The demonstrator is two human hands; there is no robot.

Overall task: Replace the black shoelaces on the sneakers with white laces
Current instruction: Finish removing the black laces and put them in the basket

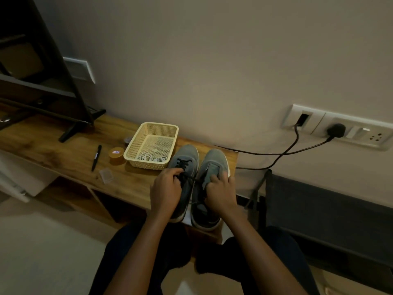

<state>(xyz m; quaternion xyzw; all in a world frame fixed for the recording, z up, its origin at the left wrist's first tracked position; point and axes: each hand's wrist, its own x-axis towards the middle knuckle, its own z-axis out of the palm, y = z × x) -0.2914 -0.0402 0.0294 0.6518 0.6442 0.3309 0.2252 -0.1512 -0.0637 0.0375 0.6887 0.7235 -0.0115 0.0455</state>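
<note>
Head view: wooden shelf (53, 150) carries a black pen (96, 157), a round amber tub (116, 156), then a cream perforated basket (138, 143) holding coiled white laces (146, 156). Just beside it, left hand (165, 192) pinches the black lace (183, 165) of the grey left sneaker (188, 152); right hand (221, 194) grips the right sneaker (215, 159) with curled fingers.

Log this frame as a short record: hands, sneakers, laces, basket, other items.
left hand: pinches the black lace on the left sneaker
right hand: grips the right sneaker at its upper
right sneaker front: no lace visible
white laces: coiled in the cream basket, which is beside the left sneaker
table: wooden; also holds a black pen and a round yellow tub
stage: no white lace on either sneaker yet
</note>
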